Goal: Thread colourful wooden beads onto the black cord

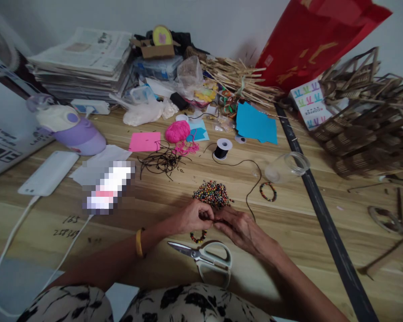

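My left hand [195,216] and my right hand [239,227] meet at the fingertips just below a pile of multicoloured beads [212,193]. Both are closed in a pinch. A curved string of beads [198,237] hangs or lies beneath my left fingers; its upper part is hidden. Black cord [251,197] runs from a spool [222,148] toward my right hand, though where it ends is unclear. Scissors [204,257] with pale handles lie below the hands. A finished-looking bead ring [267,192] rests to the right, near a clear jar [287,167] on its side.
Behind the beads lie cut black cords [163,161], pink yarn [177,131], pink paper [145,141] and blue sheets [256,123]. A lit phone [110,187] and white power bank [49,173] with cables are at left. Woven baskets [366,129] stand at right.
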`<move>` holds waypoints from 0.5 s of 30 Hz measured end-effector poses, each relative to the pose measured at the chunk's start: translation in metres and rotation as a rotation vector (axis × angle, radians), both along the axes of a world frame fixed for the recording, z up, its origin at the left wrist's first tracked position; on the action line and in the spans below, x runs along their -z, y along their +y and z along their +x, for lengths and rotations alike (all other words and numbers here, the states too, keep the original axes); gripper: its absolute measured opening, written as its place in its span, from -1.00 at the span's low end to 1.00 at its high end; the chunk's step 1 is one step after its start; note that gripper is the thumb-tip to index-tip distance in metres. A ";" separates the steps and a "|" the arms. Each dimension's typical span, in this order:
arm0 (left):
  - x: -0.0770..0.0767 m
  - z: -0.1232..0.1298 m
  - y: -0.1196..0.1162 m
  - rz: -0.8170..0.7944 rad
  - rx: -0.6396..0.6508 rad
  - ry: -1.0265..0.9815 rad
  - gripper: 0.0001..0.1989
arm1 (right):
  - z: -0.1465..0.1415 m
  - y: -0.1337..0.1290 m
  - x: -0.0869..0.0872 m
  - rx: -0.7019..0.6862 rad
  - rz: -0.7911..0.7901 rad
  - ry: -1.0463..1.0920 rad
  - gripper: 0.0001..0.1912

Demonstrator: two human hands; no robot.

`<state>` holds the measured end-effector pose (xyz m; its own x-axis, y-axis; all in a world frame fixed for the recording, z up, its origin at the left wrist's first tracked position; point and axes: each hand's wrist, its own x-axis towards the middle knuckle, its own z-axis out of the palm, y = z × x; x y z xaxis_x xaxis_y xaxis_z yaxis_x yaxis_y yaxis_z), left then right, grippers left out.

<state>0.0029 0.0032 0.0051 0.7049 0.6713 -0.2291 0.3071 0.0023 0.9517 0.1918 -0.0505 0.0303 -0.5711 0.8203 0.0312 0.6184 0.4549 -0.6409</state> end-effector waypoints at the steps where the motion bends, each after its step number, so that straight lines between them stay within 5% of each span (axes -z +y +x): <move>1: 0.001 0.000 -0.001 0.019 -0.001 0.015 -0.94 | 0.000 0.000 0.000 -0.002 0.006 -0.017 -0.82; 15: -0.003 0.000 -0.004 0.128 0.000 0.080 -0.88 | 0.000 -0.002 0.002 -0.061 0.013 -0.045 -0.79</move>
<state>0.0031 -0.0003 0.0079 0.6881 0.6984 -0.1970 0.3821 -0.1179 0.9166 0.1921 -0.0520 0.0282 -0.6211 0.7836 0.0150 0.6171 0.5008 -0.6069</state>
